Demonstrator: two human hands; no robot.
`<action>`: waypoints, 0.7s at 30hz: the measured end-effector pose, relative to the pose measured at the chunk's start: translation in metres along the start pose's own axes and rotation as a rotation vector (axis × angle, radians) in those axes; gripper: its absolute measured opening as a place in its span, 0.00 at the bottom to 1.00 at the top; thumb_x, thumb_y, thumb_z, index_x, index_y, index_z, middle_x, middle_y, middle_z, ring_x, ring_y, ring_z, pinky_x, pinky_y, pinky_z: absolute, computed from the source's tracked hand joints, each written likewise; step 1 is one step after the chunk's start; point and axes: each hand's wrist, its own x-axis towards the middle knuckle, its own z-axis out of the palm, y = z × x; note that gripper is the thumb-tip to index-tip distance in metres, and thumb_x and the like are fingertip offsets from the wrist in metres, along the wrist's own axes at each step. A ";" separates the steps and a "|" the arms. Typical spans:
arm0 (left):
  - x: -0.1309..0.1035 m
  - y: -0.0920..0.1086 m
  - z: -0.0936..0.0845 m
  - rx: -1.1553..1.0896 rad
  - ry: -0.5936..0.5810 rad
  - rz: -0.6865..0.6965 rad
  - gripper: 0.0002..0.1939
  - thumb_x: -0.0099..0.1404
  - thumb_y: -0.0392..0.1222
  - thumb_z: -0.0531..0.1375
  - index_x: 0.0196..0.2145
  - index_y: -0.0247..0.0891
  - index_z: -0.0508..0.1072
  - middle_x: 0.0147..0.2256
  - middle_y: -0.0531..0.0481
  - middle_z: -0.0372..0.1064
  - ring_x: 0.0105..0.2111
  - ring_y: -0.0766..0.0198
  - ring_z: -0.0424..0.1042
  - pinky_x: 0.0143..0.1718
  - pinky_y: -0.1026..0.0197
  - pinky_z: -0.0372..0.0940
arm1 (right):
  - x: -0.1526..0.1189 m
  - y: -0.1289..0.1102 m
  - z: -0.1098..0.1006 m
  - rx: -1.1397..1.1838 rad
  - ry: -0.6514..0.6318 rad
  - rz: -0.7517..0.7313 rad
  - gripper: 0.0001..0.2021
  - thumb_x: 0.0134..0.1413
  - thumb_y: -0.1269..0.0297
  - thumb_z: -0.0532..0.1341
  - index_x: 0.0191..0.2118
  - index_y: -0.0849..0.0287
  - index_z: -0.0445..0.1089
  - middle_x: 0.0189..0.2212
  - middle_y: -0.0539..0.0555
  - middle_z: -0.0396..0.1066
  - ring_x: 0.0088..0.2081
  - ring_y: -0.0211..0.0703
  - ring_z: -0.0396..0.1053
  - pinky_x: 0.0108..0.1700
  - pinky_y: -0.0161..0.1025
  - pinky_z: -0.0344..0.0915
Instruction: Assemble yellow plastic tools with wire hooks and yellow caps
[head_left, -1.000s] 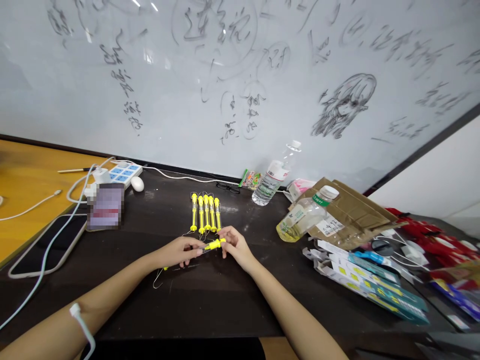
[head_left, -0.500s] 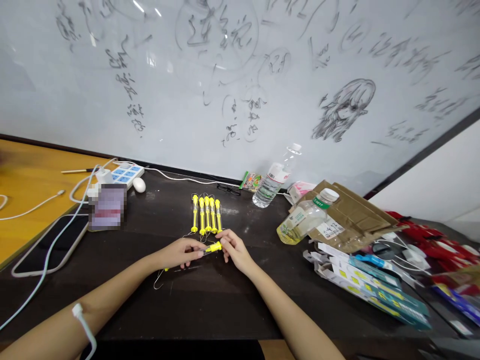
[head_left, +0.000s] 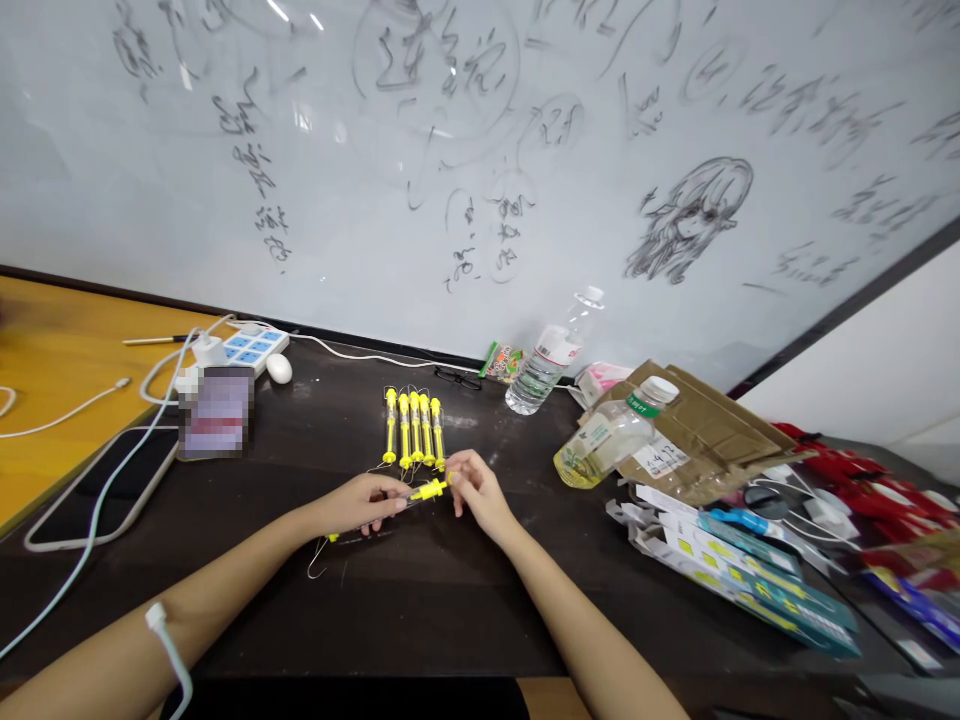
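Between my two hands is a yellow and clear tube-shaped piece [head_left: 429,490], lying at a slant. My left hand [head_left: 365,504] grips its dark, clear end. At its right end, the fingertips of my right hand [head_left: 478,492] pinch a small yellow part. Behind them, several yellow tubes with wire loops [head_left: 415,430] lie side by side on the dark table. Another yellow-ended piece with a wire hook [head_left: 322,553] lies under and beside my left hand, mostly hidden by it.
Behind stand a water bottle [head_left: 541,365] and a snack packet [head_left: 501,362]. To the right are a bottle of yellow liquid [head_left: 600,440], flattened cardboard [head_left: 720,440] and teal boxes [head_left: 757,570]. A phone [head_left: 109,490], a cable and a power strip [head_left: 255,347] are on the left.
My right hand has moved slightly to the right, and a thin yellow part now shows stretching from the tube to its fingertips. My left hand has hardly moved.
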 end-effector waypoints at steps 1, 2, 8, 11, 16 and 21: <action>0.000 -0.001 0.000 0.000 -0.001 0.001 0.24 0.62 0.55 0.57 0.50 0.37 0.71 0.27 0.54 0.64 0.22 0.70 0.65 0.19 0.70 0.63 | 0.002 -0.001 -0.004 -0.019 0.052 0.000 0.10 0.54 0.56 0.58 0.37 0.56 0.61 0.25 0.44 0.60 0.15 0.28 0.54 0.14 0.28 0.55; 0.000 -0.001 0.000 0.000 -0.001 -0.001 0.24 0.62 0.55 0.57 0.50 0.37 0.71 0.27 0.54 0.64 0.22 0.70 0.66 0.19 0.70 0.63 | 0.003 -0.002 -0.008 -0.051 0.110 0.000 0.11 0.54 0.55 0.58 0.36 0.56 0.60 0.23 0.43 0.58 0.15 0.28 0.52 0.14 0.28 0.53; -0.001 0.002 0.000 -0.016 0.009 -0.012 0.23 0.62 0.55 0.56 0.48 0.36 0.71 0.26 0.54 0.63 0.21 0.71 0.65 0.18 0.71 0.62 | 0.004 -0.009 -0.030 -0.700 0.241 -0.048 0.10 0.56 0.58 0.58 0.28 0.57 0.63 0.19 0.45 0.57 0.21 0.35 0.56 0.24 0.32 0.52; -0.001 0.002 0.000 -0.044 0.018 0.007 0.20 0.63 0.55 0.55 0.44 0.36 0.70 0.27 0.55 0.62 0.21 0.71 0.66 0.18 0.71 0.62 | 0.002 -0.007 -0.031 -1.058 0.188 -0.013 0.06 0.55 0.63 0.58 0.28 0.56 0.64 0.22 0.47 0.63 0.25 0.38 0.61 0.27 0.33 0.50; 0.004 -0.006 0.003 -0.195 0.076 0.076 0.18 0.64 0.55 0.53 0.38 0.36 0.65 0.24 0.57 0.60 0.17 0.72 0.64 0.15 0.70 0.61 | 0.003 0.003 -0.026 -1.243 0.118 0.017 0.04 0.56 0.63 0.58 0.33 0.56 0.65 0.28 0.50 0.69 0.30 0.41 0.66 0.29 0.34 0.52; 0.004 -0.004 0.005 -0.288 0.118 0.154 0.17 0.66 0.55 0.52 0.35 0.36 0.62 0.21 0.59 0.57 0.13 0.75 0.58 0.13 0.71 0.57 | 0.002 0.003 -0.025 -1.197 0.183 -0.074 0.07 0.57 0.61 0.56 0.38 0.57 0.66 0.32 0.53 0.68 0.33 0.43 0.66 0.33 0.36 0.58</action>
